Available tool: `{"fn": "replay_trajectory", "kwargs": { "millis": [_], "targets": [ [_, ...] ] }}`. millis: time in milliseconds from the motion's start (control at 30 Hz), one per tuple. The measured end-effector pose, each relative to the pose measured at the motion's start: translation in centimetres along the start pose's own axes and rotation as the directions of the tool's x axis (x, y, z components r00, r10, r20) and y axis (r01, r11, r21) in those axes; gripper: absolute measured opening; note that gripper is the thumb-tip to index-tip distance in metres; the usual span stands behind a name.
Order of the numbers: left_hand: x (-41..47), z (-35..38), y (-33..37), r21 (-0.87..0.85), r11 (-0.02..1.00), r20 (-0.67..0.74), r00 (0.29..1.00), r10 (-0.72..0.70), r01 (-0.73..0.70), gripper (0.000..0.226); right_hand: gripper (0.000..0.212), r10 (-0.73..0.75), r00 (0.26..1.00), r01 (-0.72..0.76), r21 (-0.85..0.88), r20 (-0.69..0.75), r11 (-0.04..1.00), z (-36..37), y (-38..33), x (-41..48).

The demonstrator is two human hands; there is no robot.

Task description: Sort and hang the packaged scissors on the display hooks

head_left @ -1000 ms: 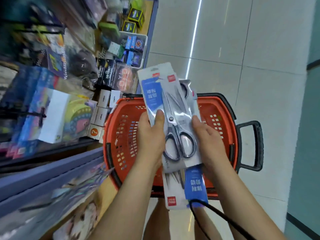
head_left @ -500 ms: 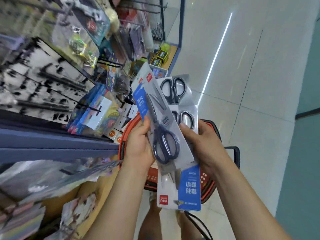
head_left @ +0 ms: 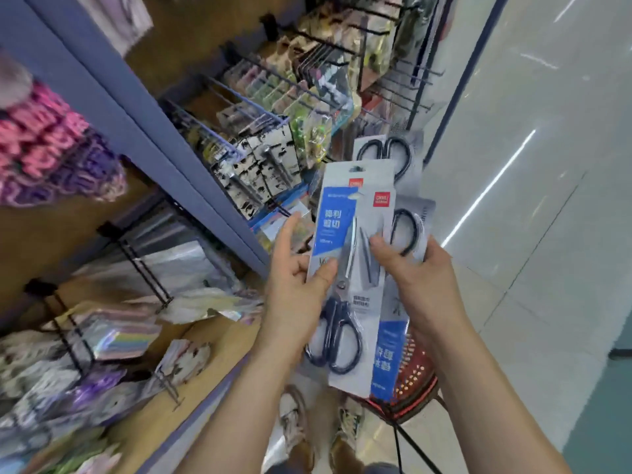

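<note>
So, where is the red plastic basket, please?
Head view, low right of centre: the red plastic basket peeks out beneath the right hand, behind the grey scissors packs.

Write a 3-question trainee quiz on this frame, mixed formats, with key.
1. True or false: the left hand pinches the front scissors package, whose handles sit at its near end, toward the person.
2. What colour is the basket below the packages? A blue, B red, C green.
3. Fill in: the right hand holds the rear packages, whose handles point ____ from the person.
Key: 1 true; 2 B; 3 away.
</note>
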State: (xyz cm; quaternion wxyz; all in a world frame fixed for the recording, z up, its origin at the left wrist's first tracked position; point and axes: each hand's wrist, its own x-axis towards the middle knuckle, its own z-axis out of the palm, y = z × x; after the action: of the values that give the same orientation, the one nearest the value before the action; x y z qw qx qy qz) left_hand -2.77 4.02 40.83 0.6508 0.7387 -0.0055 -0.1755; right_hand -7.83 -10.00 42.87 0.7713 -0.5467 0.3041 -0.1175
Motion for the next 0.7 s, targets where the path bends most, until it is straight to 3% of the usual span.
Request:
{"fn": "replay_trajectory", "kwargs": {
  "millis": [133, 333, 467, 633, 700],
  "targets": [
    [-2.0, -3.2, 2.2, 0.040, 0.993, -0.017, 0.994, 0.109, -0.108, 0.049, 0.020, -0.062, 0.997, 0.062, -0.003, 0.050, 0.998, 3.5, -0.9, -2.3],
    [-5.5, -9.0, 4.0, 0.060, 0.994, -0.266, 0.959, 0.100, -0.087, 0.033, 0.023, -0.106, 0.986, 0.103, 0.028, 0.128, 0.994, 7.7, -0.5, -7.3],
    [-10.2, -12.5, 5.4, 0.308, 0.933, -0.370, 0.880, 0.297, -0.186, 0.026, 0.020, -0.124, 0.983, 0.115, 0.067, 0.139, 0.991, 10.3, -0.2, -11.5],
    [-15.4, -16.6, 5.8, 0.234, 0.968, -0.427, 0.884, 0.190, -0.095, 0.019, 0.031, -0.121, 0.977, 0.102, 0.113, 0.176, 0.988, 13.4, -0.3, -17.6],
    [-17.2, -18.2, 6.4, 0.271, 0.958, -0.451, 0.867, 0.210, -0.092, 0.023, 0.024, -0.142, 0.968, 0.118, 0.125, 0.208, 0.985, 14.5, -0.3, -20.1]
  ]
}}
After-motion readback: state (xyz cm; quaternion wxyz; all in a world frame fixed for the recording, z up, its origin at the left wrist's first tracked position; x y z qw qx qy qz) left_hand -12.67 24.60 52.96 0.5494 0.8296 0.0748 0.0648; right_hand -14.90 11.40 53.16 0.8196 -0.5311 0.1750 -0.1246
